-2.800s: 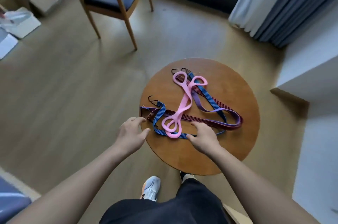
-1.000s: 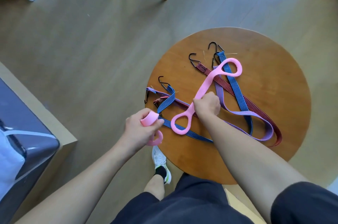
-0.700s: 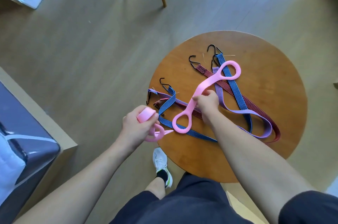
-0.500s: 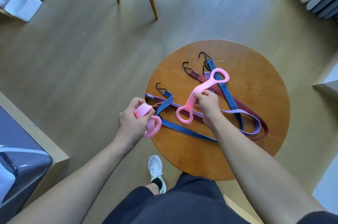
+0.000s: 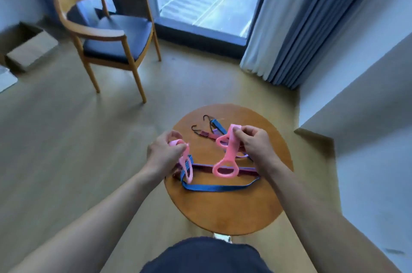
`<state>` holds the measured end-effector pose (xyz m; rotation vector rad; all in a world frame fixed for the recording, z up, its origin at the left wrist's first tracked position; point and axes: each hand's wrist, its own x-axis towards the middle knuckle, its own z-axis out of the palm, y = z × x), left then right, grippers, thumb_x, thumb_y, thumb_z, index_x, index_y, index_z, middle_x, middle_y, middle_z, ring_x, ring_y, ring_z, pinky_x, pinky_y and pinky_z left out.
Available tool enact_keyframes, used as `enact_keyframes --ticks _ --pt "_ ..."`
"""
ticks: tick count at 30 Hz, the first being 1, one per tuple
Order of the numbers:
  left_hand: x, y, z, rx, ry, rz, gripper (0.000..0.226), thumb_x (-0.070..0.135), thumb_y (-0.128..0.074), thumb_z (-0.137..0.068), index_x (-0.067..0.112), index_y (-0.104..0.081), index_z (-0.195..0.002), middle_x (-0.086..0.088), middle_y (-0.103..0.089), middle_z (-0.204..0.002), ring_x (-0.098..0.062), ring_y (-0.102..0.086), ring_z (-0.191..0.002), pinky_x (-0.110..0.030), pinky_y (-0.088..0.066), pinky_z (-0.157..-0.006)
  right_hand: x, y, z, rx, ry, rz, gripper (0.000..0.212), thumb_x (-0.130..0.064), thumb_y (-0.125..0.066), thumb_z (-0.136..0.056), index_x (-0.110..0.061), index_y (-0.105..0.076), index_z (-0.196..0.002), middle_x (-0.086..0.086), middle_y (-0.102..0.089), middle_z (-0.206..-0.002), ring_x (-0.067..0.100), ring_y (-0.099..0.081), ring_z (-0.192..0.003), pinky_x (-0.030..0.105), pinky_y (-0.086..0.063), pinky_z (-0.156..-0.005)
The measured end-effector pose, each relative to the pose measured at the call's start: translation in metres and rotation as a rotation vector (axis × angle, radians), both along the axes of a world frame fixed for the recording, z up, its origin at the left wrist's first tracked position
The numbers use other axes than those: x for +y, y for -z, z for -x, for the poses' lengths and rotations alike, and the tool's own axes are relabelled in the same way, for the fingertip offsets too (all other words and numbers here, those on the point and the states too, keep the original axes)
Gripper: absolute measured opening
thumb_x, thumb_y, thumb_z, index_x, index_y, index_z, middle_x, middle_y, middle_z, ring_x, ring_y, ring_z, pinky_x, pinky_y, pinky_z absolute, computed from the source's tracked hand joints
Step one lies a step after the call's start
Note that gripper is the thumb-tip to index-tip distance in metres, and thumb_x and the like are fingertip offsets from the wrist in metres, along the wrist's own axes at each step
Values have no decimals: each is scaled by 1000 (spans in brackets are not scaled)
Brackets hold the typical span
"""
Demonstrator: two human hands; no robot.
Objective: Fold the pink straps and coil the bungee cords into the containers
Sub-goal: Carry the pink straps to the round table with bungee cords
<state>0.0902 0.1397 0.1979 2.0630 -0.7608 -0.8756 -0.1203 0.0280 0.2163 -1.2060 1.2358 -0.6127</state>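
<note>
Two pink straps with ring ends are lifted above a round wooden table [image 5: 231,212]. My left hand [image 5: 163,152] grips one folded pink strap [image 5: 186,162] at the table's left edge, its rings hanging down. My right hand [image 5: 254,142] pinches the second pink strap [image 5: 227,156] doubled over near its top, with one ring dangling over the table. Beneath them lie a blue bungee cord [image 5: 218,188], a dark red bungee cord [image 5: 205,166] and a purple one [image 5: 215,131], with black hooks [image 5: 201,124] at the far side. No containers are in view.
A wooden armchair [image 5: 111,36] with a blue seat stands at the back left. Grey-blue curtains [image 5: 307,20] hang beside a glass door. A cardboard box [image 5: 29,49] sits on the floor at far left. A white wall ledge [image 5: 356,116] runs along the right.
The camera has tilted up, bringing the chair and window into view. My right hand has lifted the second pink strap off the table and doubled it. My left hand still holds the first strap.
</note>
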Motion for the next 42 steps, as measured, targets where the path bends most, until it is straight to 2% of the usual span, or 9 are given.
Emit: enact_keyframes --ticks 9,14,21,24,27,32,36,39,42 --pt "29 -51 10 -115 384 170 40 11 -83 -73 33 -71 -105 7 -68 -96 -24 -73 -82 -43 -62 -81 91 -85 53 134 159 196 20 -19 -65 -96 0 -71 -95 24 -73 -100 32 -71 -82 49 -57 -81" --pt "45 -78 45 294 601 212 40 -8 -81 -75 20 -74 -103 -8 -74 -107 -12 -69 -61 -26 -56 -57 152 -113 86 178 240 260 13 -15 -66 -95 -5 -73 -99 14 -75 -93 23 -70 -81 40 -60 -75" --pt "70 -110 124 507 890 225 23 3 -76 -87 20 -78 -103 1 -80 -97 -16 -76 -86 -21 -57 -68 236 -152 136 155 389 358 21 -27 -66 -95 -8 -75 -91 8 -76 -89 25 -73 -85 31 -59 -69" --pt "85 -128 165 485 1059 249 34 8 -81 -85 30 -78 -110 -2 -77 -99 -26 -73 -90 -36 -60 -83 270 -164 163 194 431 396 20 -23 -65 -96 -9 -76 -88 6 -76 -84 24 -74 -83 35 -61 -73" --pt "104 -145 207 445 1323 259 53 11 -80 -79 36 -71 -124 9 -71 -103 -17 -66 -100 -37 -55 -95 303 -175 190 260 483 447 20 -21 -64 -96 -8 -77 -86 8 -76 -82 24 -74 -81 37 -61 -75" --pt "146 -165 283 194 1534 444 43 28 -89 -78 43 -67 -112 25 -71 -103 7 -65 -99 -15 -48 -77 363 -188 237 438 591 527 27 -30 -66 -95 -7 -75 -83 17 -72 -83 35 -69 -84 53 -58 -77" --pt "188 -168 344 150 1604 493 42 31 -92 -74 41 -68 -106 18 -72 -97 -4 -65 -94 -18 -49 -75 421 -192 278 524 684 554 30 -36 -68 -94 -13 -73 -76 7 -69 -72 29 -67 -75 51 -57 -72" --pt "226 -164 387 202 1684 441 44 27 -93 -73 32 -69 -111 9 -74 -101 -18 -68 -98 -38 -58 -83 468 -186 310 550 733 523 30 -33 -68 -94 -9 -73 -76 11 -70 -75 32 -66 -77 53 -56 -73" --pt "264 -151 432 164 1718 457 27 20 -90 -78 26 -74 -99 13 -75 -85 -10 -68 -82 -38 -56 -77 514 -172 340 594 794 472 36 -36 -68 -92 -3 -74 -79 7 -73 -75 32 -69 -77 51 -56 -73"
